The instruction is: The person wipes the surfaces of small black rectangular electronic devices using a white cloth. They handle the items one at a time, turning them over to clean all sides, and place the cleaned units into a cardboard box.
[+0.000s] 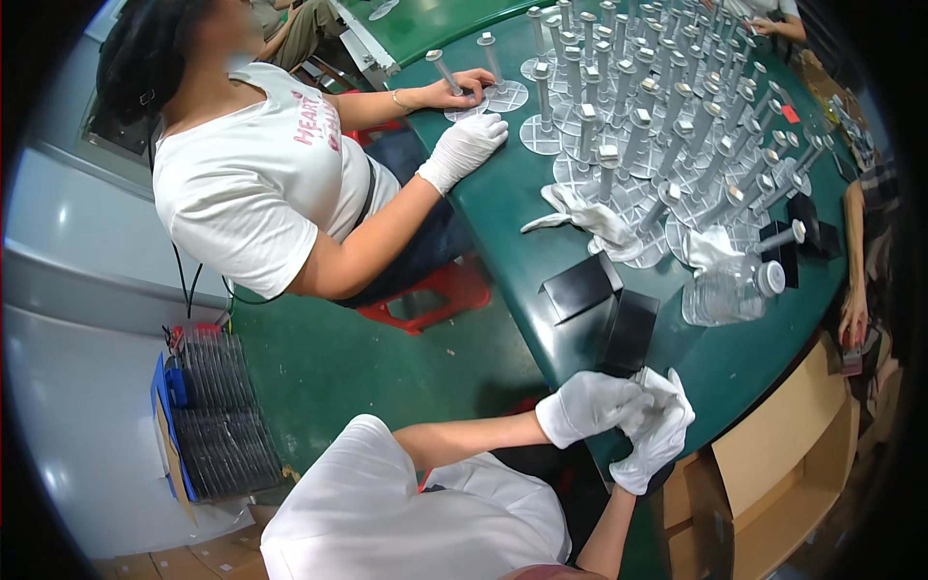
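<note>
Both my hands wear white gloves and meet at the near edge of the green table (pixel 527 324). My left hand (pixel 586 408) is closed, its fingertips pressed toward the other palm. Curled fingers show on my right hand (pixel 659 435), which faces the left one. Whatever lies between them is hidden by the gloves. Just beyond my fingers stands a black open box (pixel 630 331), with a second black box (pixel 583 287) lying beside it to the left. A clear plastic bottle (pixel 723 293) with a white cap lies on its side to the right.
Many grey posts on round ribbed bases (pixel 633 145) crowd the far table. A loose white glove (pixel 592 220) lies in front of them. At left, a co-worker (pixel 261 174) sits on a red stool (pixel 425 295), handling a post. An open cardboard box (pixel 783 454) stands at lower right.
</note>
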A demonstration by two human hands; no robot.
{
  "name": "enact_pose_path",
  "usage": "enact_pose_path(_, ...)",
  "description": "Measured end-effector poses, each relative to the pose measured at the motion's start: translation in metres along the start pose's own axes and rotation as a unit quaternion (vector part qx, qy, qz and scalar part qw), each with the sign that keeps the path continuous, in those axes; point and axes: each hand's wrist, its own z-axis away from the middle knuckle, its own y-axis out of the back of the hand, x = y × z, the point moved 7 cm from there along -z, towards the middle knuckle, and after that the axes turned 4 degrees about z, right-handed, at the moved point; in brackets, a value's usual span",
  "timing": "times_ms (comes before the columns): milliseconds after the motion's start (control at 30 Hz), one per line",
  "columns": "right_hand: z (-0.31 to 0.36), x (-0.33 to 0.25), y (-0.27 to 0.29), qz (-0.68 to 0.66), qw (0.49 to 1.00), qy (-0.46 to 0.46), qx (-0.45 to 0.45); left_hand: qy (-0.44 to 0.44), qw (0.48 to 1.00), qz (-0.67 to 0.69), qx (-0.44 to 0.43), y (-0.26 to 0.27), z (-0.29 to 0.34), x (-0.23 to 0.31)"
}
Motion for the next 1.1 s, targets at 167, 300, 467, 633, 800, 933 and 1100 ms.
enact_pose_path(167, 0.000, 0.003, 0.000, 0.124, 0.990, 0.064, -0.006, -0.005, 1.000, -0.022, -0.015, -0.003, -0.001, -0.005)
enact_pose_path(300, 0.000, -0.005, -0.003, 0.176, 0.978, 0.113, -0.020, -0.034, 0.998, -0.042, 0.019, 0.000, -0.002, -0.001)
enact_pose_path(467, -0.001, -0.008, -0.004, 0.190, 0.971, 0.143, -0.028, -0.060, 0.994, -0.082, 0.030, -0.004, 0.000, -0.003)
enact_pose_path(633, -0.001, 0.002, -0.001, 0.108, 0.990, 0.089, -0.026, -0.050, 0.997, -0.047, 0.042, -0.002, 0.002, -0.004)
enact_pose_path(800, 0.002, -0.014, -0.004, 0.058, 0.996, 0.066, -0.027, -0.023, 0.998, -0.051, 0.025, 0.002, 0.002, 0.004)
enact_pose_path(933, 0.003, -0.055, -0.006, 0.108, 0.981, 0.156, -0.041, -0.025, 1.000, -0.014, 0.004, 0.000, 0.000, 0.008)
enact_pose_path(1100, -0.001, -0.011, 0.000, 0.113, 0.979, 0.168, -0.039, -0.087, 0.980, -0.169, 0.053, -0.007, 0.009, -0.003)
